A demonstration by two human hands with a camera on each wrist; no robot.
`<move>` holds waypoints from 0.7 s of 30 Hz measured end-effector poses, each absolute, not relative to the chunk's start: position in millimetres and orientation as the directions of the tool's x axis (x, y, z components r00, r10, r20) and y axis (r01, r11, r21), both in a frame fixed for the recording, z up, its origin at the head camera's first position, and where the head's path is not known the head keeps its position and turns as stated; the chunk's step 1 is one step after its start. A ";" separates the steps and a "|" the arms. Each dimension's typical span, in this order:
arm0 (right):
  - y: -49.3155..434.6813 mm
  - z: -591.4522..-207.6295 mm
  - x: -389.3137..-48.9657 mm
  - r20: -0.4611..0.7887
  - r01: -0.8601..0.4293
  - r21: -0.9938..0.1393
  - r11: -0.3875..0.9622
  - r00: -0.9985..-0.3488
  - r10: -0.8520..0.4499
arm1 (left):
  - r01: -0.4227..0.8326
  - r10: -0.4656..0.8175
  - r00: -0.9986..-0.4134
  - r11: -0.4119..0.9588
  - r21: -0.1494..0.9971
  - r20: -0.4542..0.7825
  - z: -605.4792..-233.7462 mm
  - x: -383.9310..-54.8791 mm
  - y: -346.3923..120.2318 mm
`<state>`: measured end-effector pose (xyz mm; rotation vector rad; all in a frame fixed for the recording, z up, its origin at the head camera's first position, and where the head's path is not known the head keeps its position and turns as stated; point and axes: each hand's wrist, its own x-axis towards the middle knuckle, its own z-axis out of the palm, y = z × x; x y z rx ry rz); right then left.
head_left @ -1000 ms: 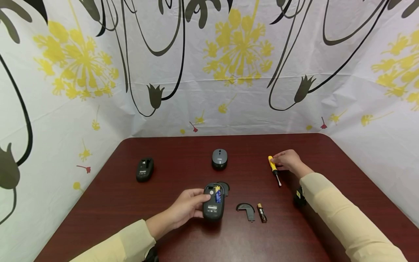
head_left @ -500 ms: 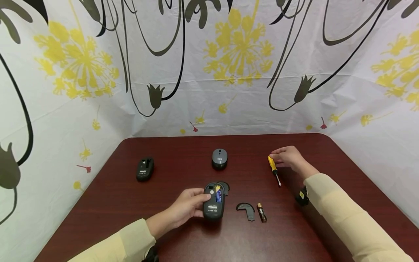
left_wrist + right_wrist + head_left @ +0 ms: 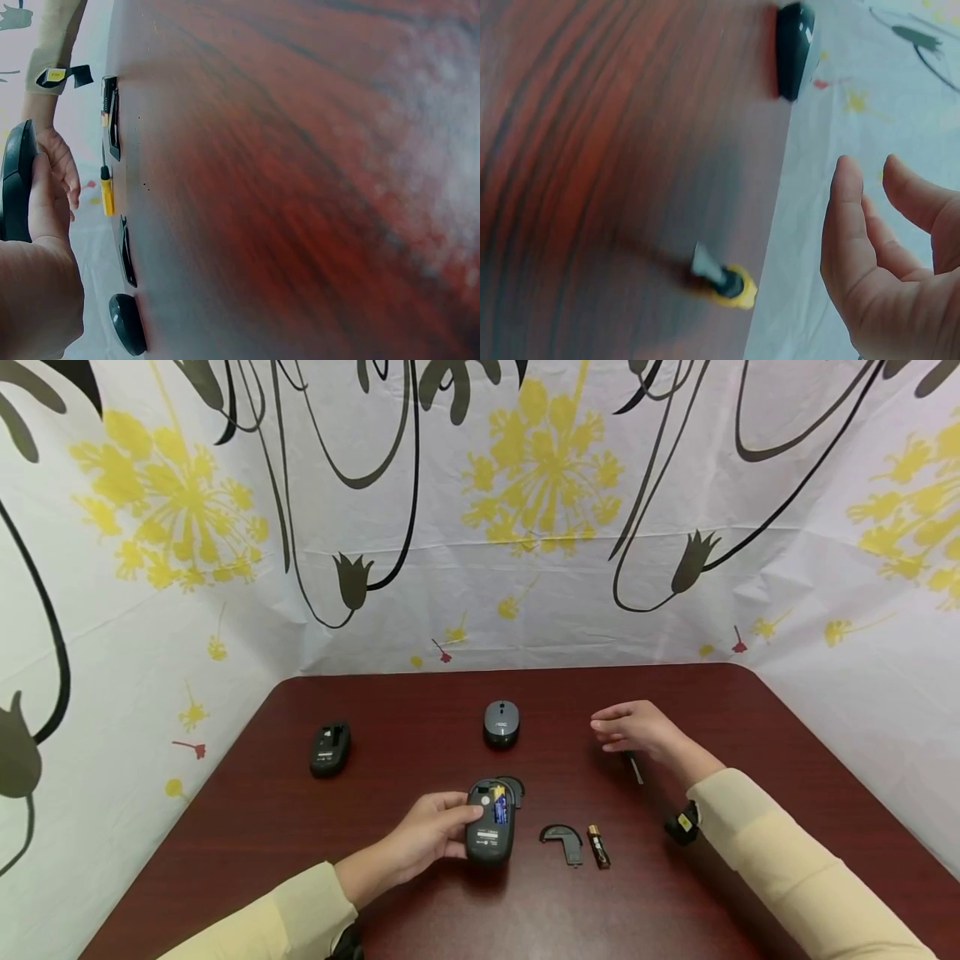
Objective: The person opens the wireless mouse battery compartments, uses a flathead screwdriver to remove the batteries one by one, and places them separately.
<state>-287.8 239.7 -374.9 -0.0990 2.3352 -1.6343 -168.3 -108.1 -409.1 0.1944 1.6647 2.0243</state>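
My left hand (image 3: 416, 839) grips a dark computer mouse (image 3: 487, 845), underside up; a blue and yellow battery (image 3: 500, 808) sits in its open compartment. Empty, my right hand (image 3: 637, 731) hovers near the screwdriver (image 3: 634, 770). That hand mostly hides the tool in the head view; the right wrist view shows its yellow handle (image 3: 742, 291) and metal tip, with the thumb and fingers apart. Right of the held mouse lie a curved battery cover (image 3: 572, 845) and a loose black and copper battery (image 3: 598, 847). Another cover (image 3: 515, 788) is partly hidden behind the held mouse.
A grey and black mouse (image 3: 502, 723) stands upright at the back middle of the reddish-brown table (image 3: 405, 735). Farther left, a second black mouse (image 3: 330, 749) lies underside up with its compartment open. Flower-patterned cloth (image 3: 450, 568) hangs beyond the table's far edge.
My right hand has left the screwdriver's yellow handle and shifted left, fingers now free of it. The left hand and its mouse stay put.
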 end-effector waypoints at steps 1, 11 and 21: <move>236.4 -374.3 -286.3 -0.199 0.112 -0.932 0.345 -0.953 -0.228 | -0.291 0.465 -0.861 -0.119 0.949 -0.206 -409.1 -168.2 -108.1; 207.7 -369.1 -267.0 -0.189 0.073 -0.952 0.299 -0.905 -0.381 | -0.289 0.466 -0.861 -0.118 0.950 -0.204 -408.8 -169.2 -107.8; 182.7 -369.2 -252.3 -0.110 -0.040 -0.968 0.249 -0.823 -0.557 | -0.293 0.462 -0.862 -0.114 0.949 -0.211 -407.7 -169.6 -106.8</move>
